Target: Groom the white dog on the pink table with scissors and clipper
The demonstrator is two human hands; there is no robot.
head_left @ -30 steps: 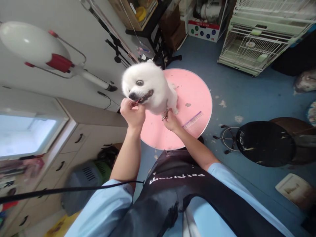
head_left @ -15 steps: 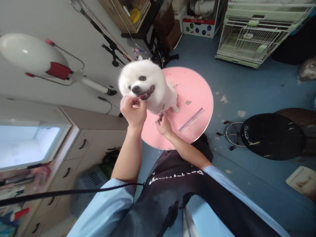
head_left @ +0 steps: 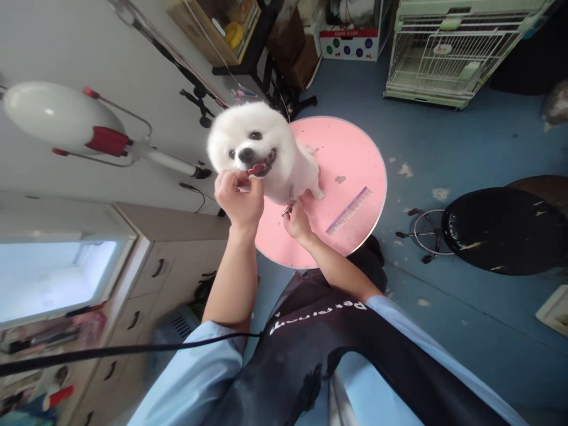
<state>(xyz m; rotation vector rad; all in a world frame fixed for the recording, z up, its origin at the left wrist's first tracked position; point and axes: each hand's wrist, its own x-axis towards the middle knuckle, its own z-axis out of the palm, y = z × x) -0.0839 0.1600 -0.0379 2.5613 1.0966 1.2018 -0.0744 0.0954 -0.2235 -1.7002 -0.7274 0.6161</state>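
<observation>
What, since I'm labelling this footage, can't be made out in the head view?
All in the head view:
- What the left hand grasps at the dog's muzzle: hidden by the hand itself.
- Whether the metal tool is open: too small, partly covered by the right hand.
- Apron lettering: blurred.
- Pale object: cut off by the right edge.

On the counter (head_left: 359, 148), the dog (head_left: 277, 133) sits toward the left side, and the comb (head_left: 349, 210) lies on the near right part. The left hand (head_left: 239, 198) is at the counter's left side; the right hand (head_left: 298, 222), with the scissors (head_left: 287, 210) in it, is over the near left part. Left of the counter stands the drawer cabinet (head_left: 171, 260); right, the stool (head_left: 501, 231). Behind the counter is the box (head_left: 348, 46); behind and right, the cage (head_left: 448, 59). Before it is the apron (head_left: 319, 319).
</observation>
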